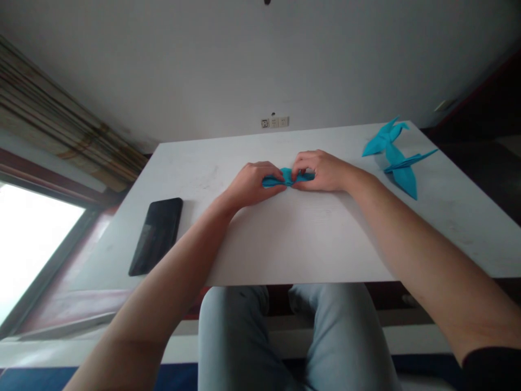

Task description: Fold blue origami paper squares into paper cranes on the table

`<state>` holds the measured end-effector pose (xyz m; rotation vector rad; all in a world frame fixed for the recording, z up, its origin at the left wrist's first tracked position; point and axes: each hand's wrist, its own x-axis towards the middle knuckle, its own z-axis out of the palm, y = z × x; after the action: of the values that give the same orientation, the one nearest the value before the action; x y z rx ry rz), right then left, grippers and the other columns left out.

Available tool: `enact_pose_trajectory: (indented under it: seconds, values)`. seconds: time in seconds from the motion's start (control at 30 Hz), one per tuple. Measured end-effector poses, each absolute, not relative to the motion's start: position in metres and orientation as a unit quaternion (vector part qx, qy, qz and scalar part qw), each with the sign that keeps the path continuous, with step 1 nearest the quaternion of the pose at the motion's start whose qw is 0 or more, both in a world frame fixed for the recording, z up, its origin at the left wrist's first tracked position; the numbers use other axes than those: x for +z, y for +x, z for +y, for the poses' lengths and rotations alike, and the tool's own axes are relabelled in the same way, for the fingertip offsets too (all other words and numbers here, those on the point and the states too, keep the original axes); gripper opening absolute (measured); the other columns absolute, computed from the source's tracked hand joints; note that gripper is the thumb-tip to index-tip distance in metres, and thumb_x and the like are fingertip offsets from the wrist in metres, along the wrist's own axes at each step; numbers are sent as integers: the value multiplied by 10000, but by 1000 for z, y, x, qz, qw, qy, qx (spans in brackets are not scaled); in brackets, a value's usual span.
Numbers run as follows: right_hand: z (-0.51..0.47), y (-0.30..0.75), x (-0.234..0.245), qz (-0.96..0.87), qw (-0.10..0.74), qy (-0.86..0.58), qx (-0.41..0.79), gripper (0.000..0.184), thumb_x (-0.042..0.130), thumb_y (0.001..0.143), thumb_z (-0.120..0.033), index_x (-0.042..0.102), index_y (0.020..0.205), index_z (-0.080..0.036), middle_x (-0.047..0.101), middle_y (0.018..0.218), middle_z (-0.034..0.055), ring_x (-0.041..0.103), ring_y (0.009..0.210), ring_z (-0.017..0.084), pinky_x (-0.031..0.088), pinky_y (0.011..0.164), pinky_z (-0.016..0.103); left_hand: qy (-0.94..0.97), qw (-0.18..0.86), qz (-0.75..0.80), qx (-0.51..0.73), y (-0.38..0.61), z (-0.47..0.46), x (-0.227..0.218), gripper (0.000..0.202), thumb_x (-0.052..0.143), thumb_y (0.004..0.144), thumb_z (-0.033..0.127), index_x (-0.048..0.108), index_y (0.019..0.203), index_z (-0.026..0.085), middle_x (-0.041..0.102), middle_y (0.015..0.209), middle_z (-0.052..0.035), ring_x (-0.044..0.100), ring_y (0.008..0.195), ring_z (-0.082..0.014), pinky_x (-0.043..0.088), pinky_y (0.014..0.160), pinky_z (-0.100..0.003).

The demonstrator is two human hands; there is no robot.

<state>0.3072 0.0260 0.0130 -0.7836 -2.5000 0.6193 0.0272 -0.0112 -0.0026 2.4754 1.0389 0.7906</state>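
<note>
A small folded piece of blue paper (pixel 287 177) lies on the white table (pixel 309 239) near its middle. My left hand (pixel 251 184) pinches its left end with curled fingers. My right hand (pixel 322 171) pinches its right end, fingers bent over the paper. Most of the paper is hidden under my fingers; only a narrow strip shows between the hands.
A finished blue paper crane (pixel 394 156) sits at the table's far right. A black phone (pixel 157 234) lies flat near the left edge. A wall with sockets (pixel 275 122) stands behind the table. A window and curtain are at left. My knees show below the front edge.
</note>
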Motion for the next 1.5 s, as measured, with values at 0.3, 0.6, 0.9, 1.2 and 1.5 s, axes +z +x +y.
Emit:
enact_pose_trajectory:
  seconds: [0.3,0.6,0.9,1.2,1.5]
  values:
    - [30,303,4,-891,217,-316,243,300,831,958,-537,838,1083,-265,760,1097,103,674,961,286,553,877,420,851,166,416,274,31,-12,-4,181,696,1024,336,827,1098,235,845,1196,-97,785,1126,-266,602,1062,-415]
    - [37,302,-10,-865,247,-370,231,476,939,849,-536,761,1198,-265,763,1225,137,699,1073,341,574,991,511,840,154,462,238,33,-17,0,265,731,1017,357,808,1257,276,815,1424,-98,710,1383,-349,469,1236,-560]
    - [32,300,-3,-865,261,-352,245,411,925,855,-504,783,1158,-266,799,1164,112,703,1039,324,541,924,451,848,163,434,256,33,-13,0,233,751,1003,332,871,1196,282,844,1353,-84,768,1289,-301,533,1193,-498]
    - [37,304,-6,-900,238,-295,216,242,823,979,-460,869,1091,-250,763,1123,116,707,1051,310,536,943,429,845,164,425,282,33,-14,-2,288,798,998,363,862,1258,257,885,1176,-67,820,1127,-269,580,1098,-417]
    - [34,299,-5,-895,246,-292,232,200,845,970,-441,875,1055,-262,743,1066,98,681,1030,299,522,941,419,842,153,435,281,33,-13,-6,155,786,1003,309,875,1105,234,846,1169,-92,775,1119,-271,590,1081,-427]
